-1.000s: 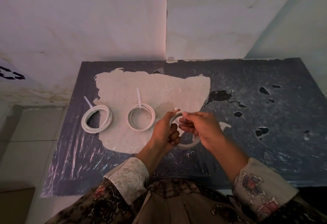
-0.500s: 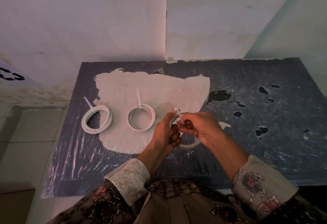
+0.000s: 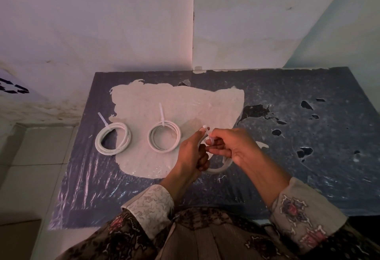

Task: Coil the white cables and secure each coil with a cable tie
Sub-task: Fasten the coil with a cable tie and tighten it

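Your left hand [image 3: 190, 152] and right hand [image 3: 236, 148] meet just above the near middle of the desk [image 3: 308, 136], both closed on the third coil [image 3: 221, 168] of white cable. Only its lower arc shows below your knuckles, so you cannot tell how many turns it has. Your left fingers [image 3: 202, 160] curl around the coil's left side. Your right fingers [image 3: 216, 146] pinch the cable tie [image 3: 208, 135], whose strap runs from its head at the far left, by your left thumb tip, down and to the right into your pinch.

Count three coils in all, and three ties. Two finished coils lie flat on the desk to your left, well apart from your hands. The left coil [image 3: 113, 138] sits across the edge of the pale patch [image 3: 185, 103] where the desk's dark covering has peeled away; its tie tail [image 3: 102, 119] points away from you and leans left. The middle coil [image 3: 164, 137] lies wholly on the pale patch, and its tie tail [image 3: 161, 113] points almost straight away from you, toward the wall [image 3: 123, 23].
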Motion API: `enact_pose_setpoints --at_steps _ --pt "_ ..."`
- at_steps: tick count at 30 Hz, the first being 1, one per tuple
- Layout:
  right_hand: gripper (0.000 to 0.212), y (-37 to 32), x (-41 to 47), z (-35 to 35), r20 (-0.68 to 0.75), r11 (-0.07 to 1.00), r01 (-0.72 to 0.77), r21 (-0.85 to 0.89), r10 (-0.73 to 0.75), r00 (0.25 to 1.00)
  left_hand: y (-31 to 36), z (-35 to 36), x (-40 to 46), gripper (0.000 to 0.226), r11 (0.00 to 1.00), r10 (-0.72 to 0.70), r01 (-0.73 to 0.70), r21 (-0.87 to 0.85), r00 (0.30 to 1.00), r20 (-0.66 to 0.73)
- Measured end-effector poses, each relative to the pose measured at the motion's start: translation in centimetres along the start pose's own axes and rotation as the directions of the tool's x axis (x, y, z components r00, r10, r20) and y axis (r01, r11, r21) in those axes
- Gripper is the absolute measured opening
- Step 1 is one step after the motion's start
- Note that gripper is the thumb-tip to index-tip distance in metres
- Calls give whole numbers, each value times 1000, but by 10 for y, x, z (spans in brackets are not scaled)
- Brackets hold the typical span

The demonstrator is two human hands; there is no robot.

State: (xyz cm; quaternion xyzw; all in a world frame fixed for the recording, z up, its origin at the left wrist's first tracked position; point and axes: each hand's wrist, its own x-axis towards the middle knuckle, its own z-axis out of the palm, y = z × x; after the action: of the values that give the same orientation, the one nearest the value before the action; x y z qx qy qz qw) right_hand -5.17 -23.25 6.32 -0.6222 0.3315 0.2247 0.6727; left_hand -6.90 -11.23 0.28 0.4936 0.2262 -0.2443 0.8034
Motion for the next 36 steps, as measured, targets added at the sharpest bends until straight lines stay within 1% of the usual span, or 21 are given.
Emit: enact_pose_setpoints --at_steps 2,6,8,9,11,12,13,14,15,16,17,20,22,24,26,28,31,32,34,36 --pt "8 -2 1 -1 2 1000 1 -1 -1 1000 1 0 -3 39 999 35 -34 42 999 -27" --pt "13 -3 0 -1 13 1000 21 7 -21 1000 4 0 -5 39 995 70 -70 69 998 3" --pt "15 0 -3 1 -12 996 88 -19 -88 996 7 -3 -4 39 993 74 -76 96 997 18" --pt "15 2 -4 2 -42 983 162 -90 -166 985 8 -4 -2 39 990 78 -81 117 997 27" --pt "19 4 -8 2 -83 903 315 -292 -352 932 7 -8 -1 37 984 82 -89 152 995 53" --pt "25 3 -9 1 -72 849 362 -386 -418 905 6 -9 -1 35 983 80 -90 160 994 69" --pt "29 0 -9 -1 -35 795 383 -470 -451 892 5 -10 -2 33 982 73 -86 166 994 80" --pt "28 -4 -8 -4 20 734 385 -560 -452 892 3 -11 -2 32 982 63 -77 173 994 86" --pt "22 -8 -7 -6 79 668 376 -642 -430 899 3 -12 -2 31 981 47 -63 182 995 88" --pt "17 -13 -5 -10 129 626 365 -690 -390 912 4 -12 -2 31 980 29 -46 193 995 93" --pt "16 -18 -2 -15 170 624 356 -696 -339 925 6 -13 -2 30 978 10 -31 208 995 101" --pt "15 -28 4 -25 283 761 311 -569 -173 943 13 -16 -1 34 960 -18 -17 279 993 121" --pt "14 -30 7 -27 288 775 299 -556 -158 945 14 -15 0 38 950 -31 -12 313 991 132" --pt "12 -31 10 -28 266 787 288 -546 -163 950 15 -12 0 36 950 -44 -4 311 988 147" --pt "11 -34 11 -28 272 756 300 -582 -166 948 16 -12 1 34 946 -55 -4 325 984 171" --pt "8 -37 11 -28 298 647 334 -686 -170 939 18 -13 0 35 934 -75 3 358 980 186" --pt "9 -41 14 -23 333 416 407 -813 -241 912 21 -12 0 35 930 -98 20 366 976 195" --pt "9 -44 15 -21 343 331 423 -843 -274 898 23 -12 0 34 937 -99 26 348 976 194" --pt "8 -50 14 -16 360 198 438 -877 -332 872 28 -11 3 32 949 -90 24 314 976 200" --pt "7 -59 11 -11 389 48 441 -896 -392 834 34 -13 6 31 943 -89 15 331 973 211"
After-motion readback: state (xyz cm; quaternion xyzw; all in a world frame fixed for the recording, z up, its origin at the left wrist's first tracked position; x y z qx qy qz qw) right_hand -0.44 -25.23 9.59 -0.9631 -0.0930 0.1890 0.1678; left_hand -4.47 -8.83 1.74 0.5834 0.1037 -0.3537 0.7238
